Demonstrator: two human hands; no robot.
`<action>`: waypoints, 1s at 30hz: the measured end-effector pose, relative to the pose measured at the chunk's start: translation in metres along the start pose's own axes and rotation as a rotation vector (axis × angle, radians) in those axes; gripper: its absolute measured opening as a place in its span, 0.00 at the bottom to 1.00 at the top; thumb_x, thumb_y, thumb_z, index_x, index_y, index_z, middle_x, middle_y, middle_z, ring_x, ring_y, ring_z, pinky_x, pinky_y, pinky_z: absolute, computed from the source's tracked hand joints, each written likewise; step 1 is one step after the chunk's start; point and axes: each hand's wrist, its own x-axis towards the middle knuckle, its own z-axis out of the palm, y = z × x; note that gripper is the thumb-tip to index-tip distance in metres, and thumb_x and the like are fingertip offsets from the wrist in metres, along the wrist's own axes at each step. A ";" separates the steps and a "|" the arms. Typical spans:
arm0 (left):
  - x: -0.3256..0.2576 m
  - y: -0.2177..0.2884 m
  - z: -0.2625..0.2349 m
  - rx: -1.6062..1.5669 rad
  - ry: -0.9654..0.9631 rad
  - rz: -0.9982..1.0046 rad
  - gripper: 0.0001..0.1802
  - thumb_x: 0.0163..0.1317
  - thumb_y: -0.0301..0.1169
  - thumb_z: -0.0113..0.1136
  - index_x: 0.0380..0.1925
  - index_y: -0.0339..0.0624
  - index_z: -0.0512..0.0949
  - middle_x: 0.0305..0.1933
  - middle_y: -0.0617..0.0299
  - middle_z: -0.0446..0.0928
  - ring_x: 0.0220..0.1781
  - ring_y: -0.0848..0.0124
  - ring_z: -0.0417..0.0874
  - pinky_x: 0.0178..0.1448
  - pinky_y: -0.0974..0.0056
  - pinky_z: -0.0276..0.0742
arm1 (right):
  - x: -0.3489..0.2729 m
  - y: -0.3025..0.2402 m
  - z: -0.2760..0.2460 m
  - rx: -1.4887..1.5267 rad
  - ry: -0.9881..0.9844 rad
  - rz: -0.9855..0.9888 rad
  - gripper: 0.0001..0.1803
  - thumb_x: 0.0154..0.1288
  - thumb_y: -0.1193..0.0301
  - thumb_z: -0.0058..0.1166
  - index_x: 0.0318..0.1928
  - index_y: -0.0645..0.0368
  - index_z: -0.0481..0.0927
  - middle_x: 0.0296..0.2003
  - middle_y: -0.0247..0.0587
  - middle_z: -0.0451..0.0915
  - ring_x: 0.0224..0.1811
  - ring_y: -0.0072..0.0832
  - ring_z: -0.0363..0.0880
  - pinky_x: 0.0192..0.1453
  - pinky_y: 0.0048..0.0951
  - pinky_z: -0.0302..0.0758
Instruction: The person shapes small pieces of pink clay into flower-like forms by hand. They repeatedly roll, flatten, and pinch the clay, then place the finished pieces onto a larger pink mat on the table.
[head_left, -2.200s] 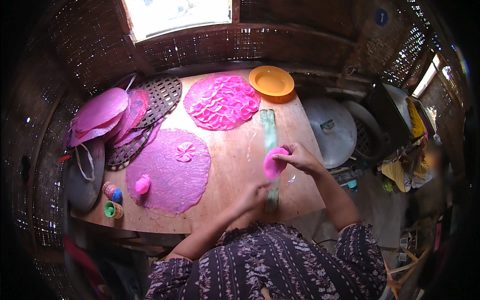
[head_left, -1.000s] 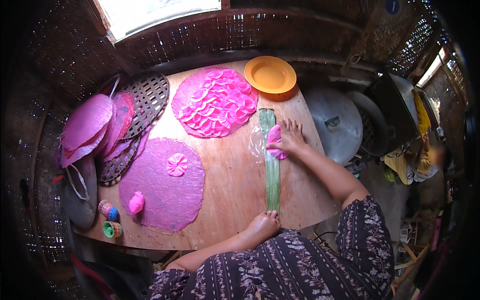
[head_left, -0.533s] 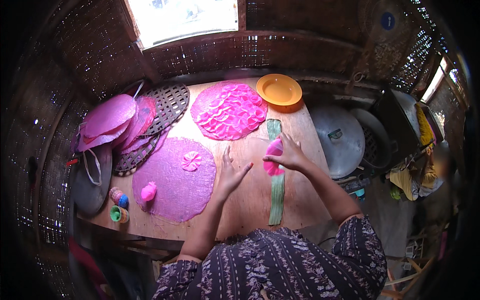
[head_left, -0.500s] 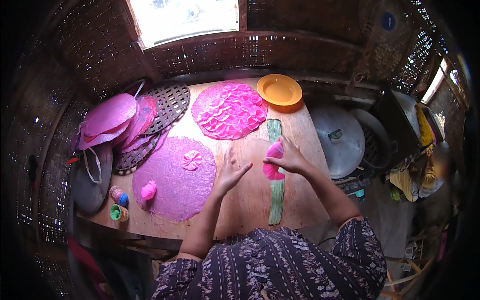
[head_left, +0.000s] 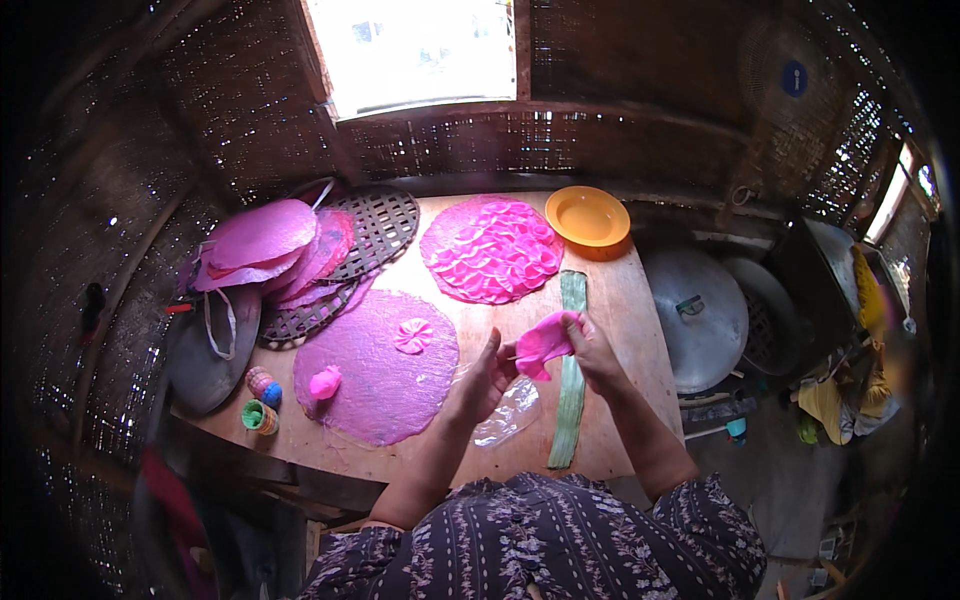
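Observation:
A bright pink piece of thin, floppy material (head_left: pixel 541 346) hangs between my hands over the table. My right hand (head_left: pixel 594 355) pinches its right edge between thumb and fingers. Close to its left edge is my left hand (head_left: pixel 488 380), thumb raised apart from the half-curled fingers; a thin light line shows between them and the piece. Beneath my hands lie a crinkled clear plastic piece (head_left: pixel 508 413) and a long green strip (head_left: pixel 570 405). To the left, a gathered pink rosette (head_left: pixel 412 336) and a crumpled pink bundle (head_left: pixel 325 382) rest on a round pink-purple sheet (head_left: pixel 385 400).
A round pink ruffled piece (head_left: pixel 492 250) and an orange plate (head_left: pixel 588 216) stand at the back of the wooden table (head_left: pixel 625 420). Stacked pink discs (head_left: pixel 262 235), a woven tray (head_left: pixel 385 235) and small thread rolls (head_left: pixel 262 388) are left. A large lidded pot (head_left: pixel 700 330) stands right.
The pink piece has turned and folded in my right hand. My left hand has come closer to it. Clear plastic now shows plainly on the table. The whole view has shifted.

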 end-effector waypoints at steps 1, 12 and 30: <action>0.000 -0.001 -0.001 -0.100 0.029 -0.042 0.33 0.72 0.53 0.44 0.54 0.30 0.73 0.52 0.53 0.78 0.52 0.66 0.80 0.61 0.61 0.74 | -0.001 0.005 0.008 -0.124 0.072 0.009 0.14 0.74 0.60 0.49 0.43 0.60 0.72 0.36 0.33 0.77 0.38 0.17 0.74 0.45 0.21 0.72; -0.016 -0.023 -0.017 0.369 0.361 0.212 0.13 0.63 0.29 0.64 0.43 0.31 0.78 0.38 0.59 0.82 0.37 0.73 0.83 0.47 0.68 0.79 | 0.014 0.058 0.019 -0.317 0.138 0.028 0.16 0.72 0.58 0.52 0.40 0.60 0.73 0.33 0.33 0.75 0.36 0.17 0.73 0.41 0.22 0.72; -0.028 -0.011 -0.014 0.404 0.547 0.598 0.13 0.64 0.28 0.64 0.45 0.33 0.81 0.39 0.61 0.83 0.38 0.77 0.82 0.45 0.72 0.78 | -0.010 0.036 0.083 0.105 0.080 0.216 0.08 0.68 0.68 0.56 0.44 0.58 0.79 0.39 0.35 0.81 0.36 0.25 0.79 0.45 0.25 0.74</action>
